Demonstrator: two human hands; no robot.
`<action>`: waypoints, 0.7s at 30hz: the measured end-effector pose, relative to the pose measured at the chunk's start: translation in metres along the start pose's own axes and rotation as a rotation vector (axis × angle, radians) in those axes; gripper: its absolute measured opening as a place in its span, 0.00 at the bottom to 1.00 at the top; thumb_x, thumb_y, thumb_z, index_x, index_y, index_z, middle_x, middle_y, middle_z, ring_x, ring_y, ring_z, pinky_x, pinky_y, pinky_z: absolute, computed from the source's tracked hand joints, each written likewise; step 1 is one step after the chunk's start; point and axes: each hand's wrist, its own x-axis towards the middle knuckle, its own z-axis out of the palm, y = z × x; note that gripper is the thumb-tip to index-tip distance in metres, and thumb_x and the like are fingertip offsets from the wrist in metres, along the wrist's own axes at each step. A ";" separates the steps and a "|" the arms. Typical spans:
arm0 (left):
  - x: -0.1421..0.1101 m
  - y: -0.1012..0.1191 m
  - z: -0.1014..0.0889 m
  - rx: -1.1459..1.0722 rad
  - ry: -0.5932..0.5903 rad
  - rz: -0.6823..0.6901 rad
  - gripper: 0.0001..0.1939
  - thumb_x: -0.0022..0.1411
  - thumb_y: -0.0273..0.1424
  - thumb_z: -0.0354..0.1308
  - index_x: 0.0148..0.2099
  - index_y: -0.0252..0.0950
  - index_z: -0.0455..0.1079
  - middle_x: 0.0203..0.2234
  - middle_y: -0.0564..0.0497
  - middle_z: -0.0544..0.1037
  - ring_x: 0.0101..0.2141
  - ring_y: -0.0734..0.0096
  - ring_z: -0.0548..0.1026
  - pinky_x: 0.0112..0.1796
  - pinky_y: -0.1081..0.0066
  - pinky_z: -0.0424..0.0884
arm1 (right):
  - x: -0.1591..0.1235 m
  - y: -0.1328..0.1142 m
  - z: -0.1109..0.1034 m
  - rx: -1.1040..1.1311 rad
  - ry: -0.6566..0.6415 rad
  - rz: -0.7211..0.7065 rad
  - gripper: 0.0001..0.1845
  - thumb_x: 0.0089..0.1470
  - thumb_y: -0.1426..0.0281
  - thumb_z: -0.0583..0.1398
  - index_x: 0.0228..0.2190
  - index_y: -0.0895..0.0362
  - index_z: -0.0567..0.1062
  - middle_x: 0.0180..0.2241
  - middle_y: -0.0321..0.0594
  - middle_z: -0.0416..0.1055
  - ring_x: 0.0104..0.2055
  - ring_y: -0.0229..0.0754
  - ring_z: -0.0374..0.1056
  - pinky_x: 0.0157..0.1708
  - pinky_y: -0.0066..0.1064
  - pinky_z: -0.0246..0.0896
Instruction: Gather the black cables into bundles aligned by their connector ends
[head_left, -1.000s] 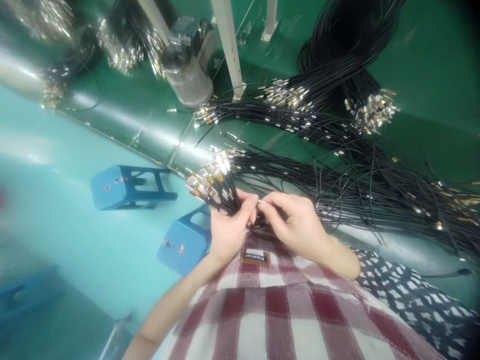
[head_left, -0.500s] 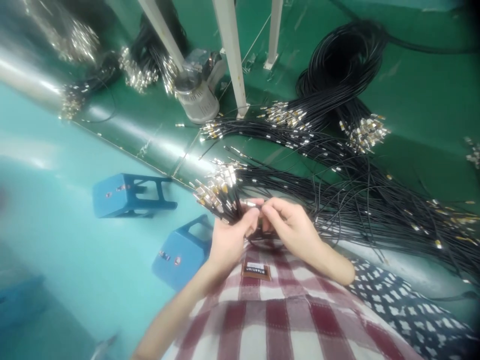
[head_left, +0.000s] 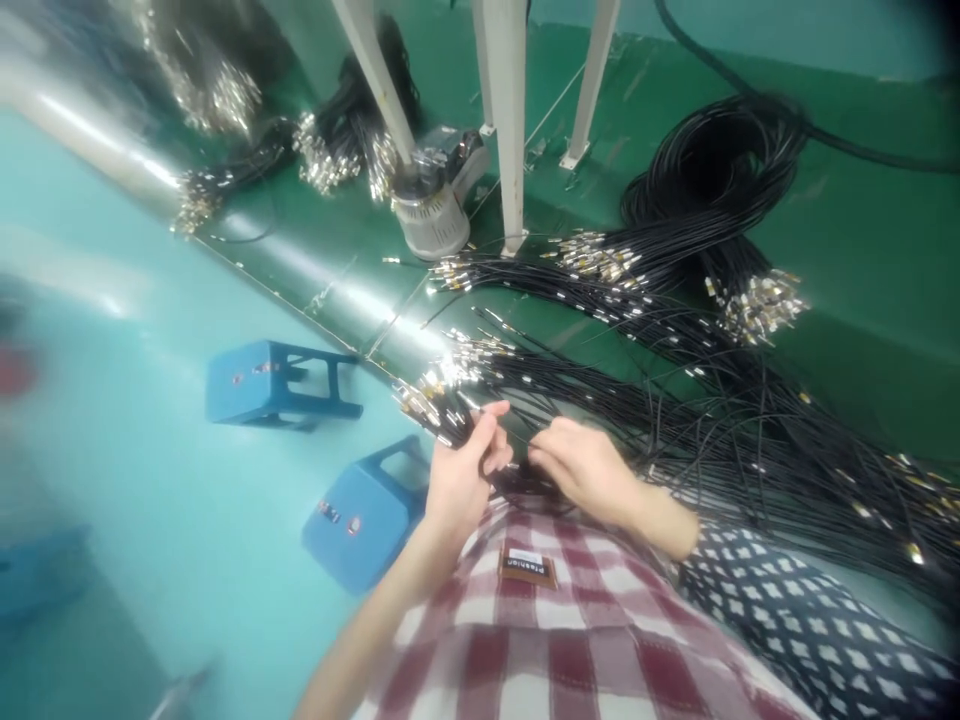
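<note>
My left hand (head_left: pixel 463 478) is closed around a bunch of black cables (head_left: pixel 431 408), whose metal connector ends fan out to the upper left above the thumb. Just to the right, my right hand (head_left: pixel 581 465) has its fingers pinched together on a thin black cable (head_left: pixel 525 440) that runs between the two hands; its far end is hidden. Beneath and beyond both hands spreads a long pile of black cables (head_left: pixel 720 450), with another cluster of bright connector tips (head_left: pixel 480 350) right behind the held bunch.
Two blue plastic stools (head_left: pixel 255 382) stand on the light floor at left. Pale metal legs (head_left: pixel 510 130) rise from the green surface beside a grey motor-like unit (head_left: pixel 431 215). A coiled cable bundle (head_left: pixel 712 170) lies at the upper right; more bundles (head_left: pixel 330 150) lie at the upper left.
My right hand has drawn slightly away from my left, opening a gap between them. The white-tipped connector that was between my fingers no longer shows there. The view has shifted a little.
</note>
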 end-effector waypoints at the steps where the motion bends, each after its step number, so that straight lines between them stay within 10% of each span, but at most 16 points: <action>1: 0.000 0.000 -0.002 0.012 0.007 -0.011 0.15 0.53 0.34 0.66 0.41 0.31 0.75 0.20 0.56 0.67 0.17 0.85 0.57 0.22 0.75 0.56 | 0.009 -0.011 0.004 0.011 -0.004 0.026 0.19 0.66 0.66 0.47 0.30 0.57 0.73 0.26 0.39 0.69 0.30 0.38 0.63 0.31 0.29 0.56; 5: 0.001 -0.002 -0.019 0.012 0.041 -0.059 0.14 0.53 0.38 0.66 0.32 0.29 0.73 0.24 0.54 0.69 0.18 0.85 0.58 0.22 0.75 0.58 | 0.023 -0.019 0.013 0.088 -0.115 0.059 0.21 0.66 0.65 0.48 0.28 0.57 0.74 0.25 0.38 0.70 0.29 0.37 0.64 0.32 0.29 0.55; 9: 0.006 -0.007 -0.039 -0.175 0.105 -0.104 0.18 0.57 0.40 0.63 0.25 0.32 0.66 0.27 0.53 0.69 0.21 0.82 0.62 0.25 0.75 0.64 | 0.027 0.029 0.011 0.290 -0.386 0.163 0.30 0.67 0.60 0.44 0.21 0.57 0.73 0.22 0.36 0.71 0.27 0.36 0.66 0.33 0.28 0.57; 15: 0.014 -0.016 -0.048 -0.333 0.149 -0.127 0.24 0.59 0.43 0.60 0.19 0.35 0.56 0.17 0.55 0.61 0.26 0.73 0.68 0.36 0.69 0.70 | 0.078 0.078 0.048 -0.121 -0.231 0.347 0.12 0.52 0.60 0.64 0.31 0.56 0.78 0.37 0.42 0.75 0.37 0.43 0.70 0.34 0.31 0.57; 21: 0.015 -0.018 -0.047 -0.329 0.146 -0.133 0.15 0.60 0.34 0.60 0.24 0.33 0.64 0.11 0.61 0.52 0.15 0.83 0.51 0.24 0.76 0.61 | 0.082 0.069 0.057 -0.054 -0.232 0.381 0.09 0.58 0.67 0.57 0.32 0.56 0.76 0.35 0.42 0.76 0.34 0.40 0.71 0.35 0.30 0.61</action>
